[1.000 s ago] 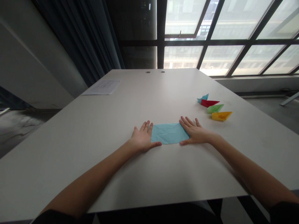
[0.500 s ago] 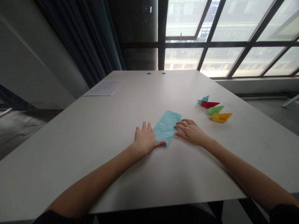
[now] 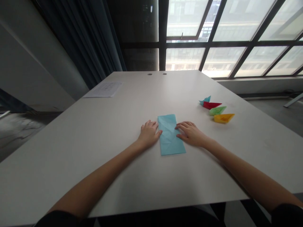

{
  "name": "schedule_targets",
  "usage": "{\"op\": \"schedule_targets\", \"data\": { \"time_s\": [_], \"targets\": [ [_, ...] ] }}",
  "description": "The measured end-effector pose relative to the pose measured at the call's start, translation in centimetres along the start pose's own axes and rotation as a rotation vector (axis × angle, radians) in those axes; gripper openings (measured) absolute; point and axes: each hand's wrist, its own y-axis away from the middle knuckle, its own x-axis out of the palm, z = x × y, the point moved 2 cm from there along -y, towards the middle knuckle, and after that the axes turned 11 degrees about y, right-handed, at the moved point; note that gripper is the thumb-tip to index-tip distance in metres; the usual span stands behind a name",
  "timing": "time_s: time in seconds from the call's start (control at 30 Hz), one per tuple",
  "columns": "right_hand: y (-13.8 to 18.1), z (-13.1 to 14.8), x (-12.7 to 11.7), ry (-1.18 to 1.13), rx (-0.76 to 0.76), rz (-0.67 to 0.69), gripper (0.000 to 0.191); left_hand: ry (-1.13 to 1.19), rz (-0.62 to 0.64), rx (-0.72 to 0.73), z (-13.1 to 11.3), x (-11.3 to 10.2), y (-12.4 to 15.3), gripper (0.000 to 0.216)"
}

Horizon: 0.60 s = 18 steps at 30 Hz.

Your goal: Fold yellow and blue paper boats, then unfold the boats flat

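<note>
A folded light blue paper rectangle (image 3: 170, 135) lies flat on the white table (image 3: 118, 126), its long side running away from me. My left hand (image 3: 148, 134) rests at the paper's left edge, fingers loosely curled and thumb touching the paper. On the right edge sits my right hand (image 3: 190, 133), fingers apart with their tips on the paper. Neither hand grips anything.
Several folded paper boats lie in a row to the right: teal (image 3: 204, 100), red (image 3: 212, 104), green (image 3: 217, 110) and yellow (image 3: 223, 117). A printed white sheet (image 3: 103, 89) lies far left. Large windows and a dark curtain stand behind the table.
The blue paper has turned from lying crosswise to pointing away from me. Both hands moved closer together and now sit on its long sides.
</note>
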Motion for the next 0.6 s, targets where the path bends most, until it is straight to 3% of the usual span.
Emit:
{"op": "schedule_targets", "data": {
  "time_s": [0.2,0.4,0.6],
  "targets": [
    [-0.3,-0.5,1.0,-0.063,0.029,0.018,0.034,0.431,-0.132,-0.041,0.7,0.6,-0.7,0.042],
    [-0.2,-1.1,1.7,-0.169,0.260,0.020,0.067,0.610,-0.163,-0.073,1.3,1.0,-0.6,0.055],
    [-0.9,-1.3,2.6,-0.393,0.291,-0.059,0.041,0.625,-0.112,0.044,1.6,1.2,-0.7,0.024]
  ]
}}
